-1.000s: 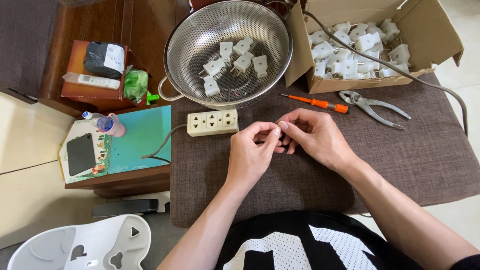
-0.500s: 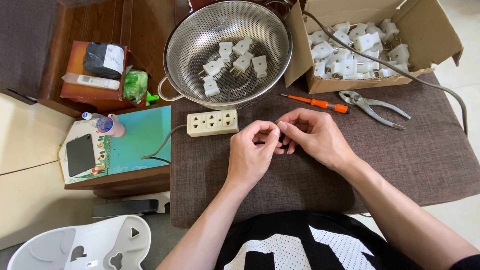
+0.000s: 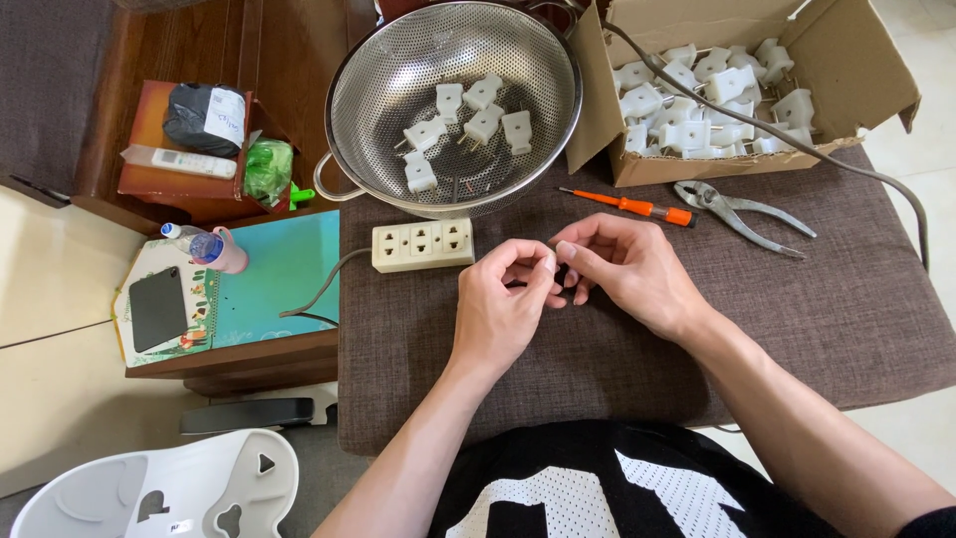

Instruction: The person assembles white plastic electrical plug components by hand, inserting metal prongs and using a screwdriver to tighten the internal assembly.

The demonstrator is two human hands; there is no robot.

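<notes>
Nearest the camera, the left hand (image 3: 503, 304) and the right hand (image 3: 627, 269) are brought together over the brown bench (image 3: 797, 299), fingertips meeting. A small dark part (image 3: 564, 278) is pinched between them; what it is cannot be told, since most of it is hidden by the fingers. The step in hand is judged to be fine fitting work on that small piece, done with bare fingers, no tool taken up. Just beyond the left hand, a cream power strip (image 3: 422, 245) is seen lying flat, its cord trailing off to the left. Past the right hand, an orange screwdriver (image 3: 629, 207) and a pair of pliers (image 3: 742, 209) lie untouched. Farther off, white plugs (image 3: 482, 125) are gathered in a steel colander (image 3: 388, 70), more in a cardboard box (image 3: 866, 90). A steady, precise pinch is called for next, and probably a tool.
</notes>
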